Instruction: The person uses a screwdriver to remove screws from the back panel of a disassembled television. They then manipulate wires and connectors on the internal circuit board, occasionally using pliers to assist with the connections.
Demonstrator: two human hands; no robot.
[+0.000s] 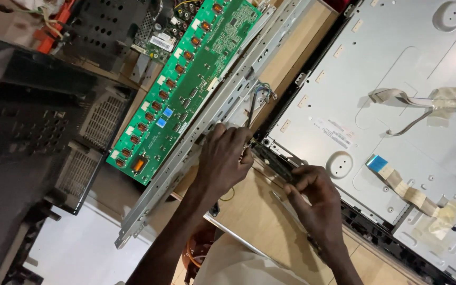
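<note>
Two hands at work: left hand [222, 153] fingers pinch the thin wires [253, 105] by the metal rail [207, 124]; right hand [312, 192] clamps the narrow black strip [273, 161] at the panel [397, 105] edge, above the bench [249, 211]. Risk: tugging could tear the wires.

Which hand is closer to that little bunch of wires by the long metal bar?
Probably the left hand. It rests on the long metal bar, just below the bunch of wires. The right hand is lower, pinching a dark strip at the edge of the grey metal panel.
</note>
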